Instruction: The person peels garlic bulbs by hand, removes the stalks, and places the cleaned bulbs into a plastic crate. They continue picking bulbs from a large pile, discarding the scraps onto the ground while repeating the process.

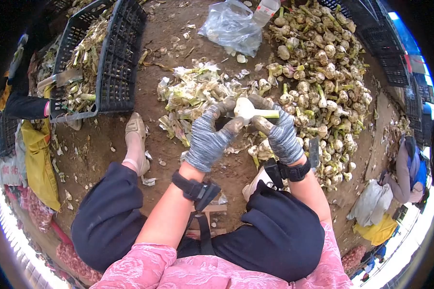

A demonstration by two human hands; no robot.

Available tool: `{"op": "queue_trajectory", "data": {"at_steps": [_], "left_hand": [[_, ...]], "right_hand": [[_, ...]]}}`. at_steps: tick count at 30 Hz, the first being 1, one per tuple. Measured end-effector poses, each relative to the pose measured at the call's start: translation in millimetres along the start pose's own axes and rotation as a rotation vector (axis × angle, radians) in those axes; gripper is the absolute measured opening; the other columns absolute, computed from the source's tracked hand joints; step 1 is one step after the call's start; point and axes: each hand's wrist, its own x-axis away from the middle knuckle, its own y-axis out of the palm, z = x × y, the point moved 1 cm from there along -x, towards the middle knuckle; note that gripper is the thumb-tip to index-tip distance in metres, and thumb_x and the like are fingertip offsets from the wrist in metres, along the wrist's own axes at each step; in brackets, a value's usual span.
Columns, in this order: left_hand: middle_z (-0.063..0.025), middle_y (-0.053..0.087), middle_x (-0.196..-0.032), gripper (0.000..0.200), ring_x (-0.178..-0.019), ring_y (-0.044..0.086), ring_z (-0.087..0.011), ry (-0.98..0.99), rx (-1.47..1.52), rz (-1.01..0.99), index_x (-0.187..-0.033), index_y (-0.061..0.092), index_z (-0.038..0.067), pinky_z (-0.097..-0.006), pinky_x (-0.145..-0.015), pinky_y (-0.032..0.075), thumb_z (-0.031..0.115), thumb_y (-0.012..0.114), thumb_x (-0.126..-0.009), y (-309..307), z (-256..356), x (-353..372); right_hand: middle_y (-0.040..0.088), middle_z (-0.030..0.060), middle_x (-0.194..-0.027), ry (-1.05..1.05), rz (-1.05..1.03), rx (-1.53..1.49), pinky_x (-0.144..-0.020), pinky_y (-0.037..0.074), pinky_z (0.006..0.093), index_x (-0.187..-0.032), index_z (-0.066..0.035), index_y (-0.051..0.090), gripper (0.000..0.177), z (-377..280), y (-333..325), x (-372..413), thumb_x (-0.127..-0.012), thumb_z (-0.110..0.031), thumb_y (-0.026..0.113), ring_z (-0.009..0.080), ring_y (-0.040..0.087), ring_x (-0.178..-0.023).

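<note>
A peeled white garlic bulb [244,108] with a short pale-green stem is held between my two gloved hands, its stem pointing right. My left hand [211,132], in a grey knit glove with dirty fingertips, grips the bulb from the left. From the other side, my right hand [280,129] closes on it around the stem end. Below the hands lies a heap of peeled skins and leaf scraps [193,91]. To the right spreads a large pile of unpeeled garlic bulbs [323,72] with cut stems.
A black plastic crate [118,62] with stem trimmings stands at upper left. Beside it are a co-worker's dark sleeve [26,106] and a broad blade [68,77]. A clear plastic bag [234,26] lies at the top. More black crates [383,48] line the right edge.
</note>
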Motion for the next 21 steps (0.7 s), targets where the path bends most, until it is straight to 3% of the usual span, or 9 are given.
{"op": "queue_trajectory", "data": {"at_steps": [2,4,8,10,13,17,21], "left_hand": [[-0.0045,0.059,-0.094,0.034,-0.082,0.055,-0.0101,-0.072,0.008,0.053,-0.106,0.054,0.0,-0.0225,-0.071,0.047,0.01,0.065,-0.076,1.4,3.4,0.6],[-0.0034,0.061,-0.086,0.028,-0.076,0.054,-0.0079,0.003,-0.052,0.069,-0.1,0.059,0.0,-0.0208,-0.067,0.046,0.01,0.066,-0.075,2.1,6.1,0.2],[-0.0035,0.062,-0.086,0.026,-0.076,0.054,-0.0073,-0.031,-0.136,0.065,-0.099,0.061,0.001,-0.0208,-0.068,0.046,0.01,0.066,-0.075,2.0,5.7,0.8],[-0.0064,0.063,-0.082,0.02,-0.073,0.057,-0.0094,0.128,-0.24,0.058,-0.093,0.062,0.001,-0.0232,-0.065,0.047,0.006,0.064,-0.074,1.2,2.6,-0.1],[-0.0021,0.062,-0.087,0.023,-0.075,0.054,-0.0074,0.174,-0.259,0.035,-0.1,0.061,0.002,-0.022,-0.068,0.046,0.007,0.061,-0.078,-0.9,-6.2,-2.5],[-0.0026,0.062,-0.088,0.022,-0.076,0.054,-0.0076,0.097,-0.305,0.023,-0.101,0.06,0.002,-0.0225,-0.07,0.045,0.007,0.058,-0.08,-1.1,-7.8,-2.6],[-0.0034,0.062,-0.09,0.021,-0.079,0.052,-0.0071,0.191,-0.383,0.006,-0.101,0.059,0.001,-0.0216,-0.072,0.044,0.008,0.057,-0.082,-1.2,-10.3,-5.3]], "right_hand": [[0.057,0.0081,-0.106,0.004,-0.008,-0.009,-0.083,0.041,0.0253,-0.116,0.0,0.049,0.042,-0.5,-0.4,2.0,-0.077,-0.01,0.061,0.0115,0.052,-0.094],[0.057,0.0083,-0.108,0.008,-0.015,-0.016,-0.084,0.041,0.0255,-0.116,0.0,0.048,0.042,-2.5,-0.4,3.9,-0.077,-0.01,0.061,0.0116,0.052,-0.095],[0.055,0.0092,-0.11,-0.044,-0.031,-0.029,-0.086,0.04,0.0264,-0.118,0.0,0.047,0.044,-4.1,-2.8,5.6,-0.076,-0.009,0.06,0.0136,0.052,-0.098],[0.055,0.0094,-0.111,-0.063,-0.038,-0.019,-0.086,0.04,0.0268,-0.118,0.0,0.046,0.045,-2.8,-5.1,6.1,-0.076,-0.008,0.06,0.0143,0.052,-0.098],[0.055,0.0096,-0.111,-0.054,-0.04,-0.031,-0.087,0.04,0.0273,-0.118,0.0,0.047,0.044,-1.2,-6.3,6.4,-0.076,-0.008,0.059,0.015,0.051,-0.099],[0.057,0.0092,-0.107,-0.056,-0.011,0.013,-0.086,0.04,0.0266,-0.116,0.001,0.048,0.043,5.8,-8.8,7.0,-0.076,-0.009,0.059,0.0136,0.052,-0.096],[0.059,0.0085,-0.103,-0.017,0.015,-0.03,-0.084,0.041,0.0258,-0.114,0.001,0.05,0.041,11.6,-10.0,6.9,-0.076,-0.009,0.06,0.0124,0.053,-0.092]]}}
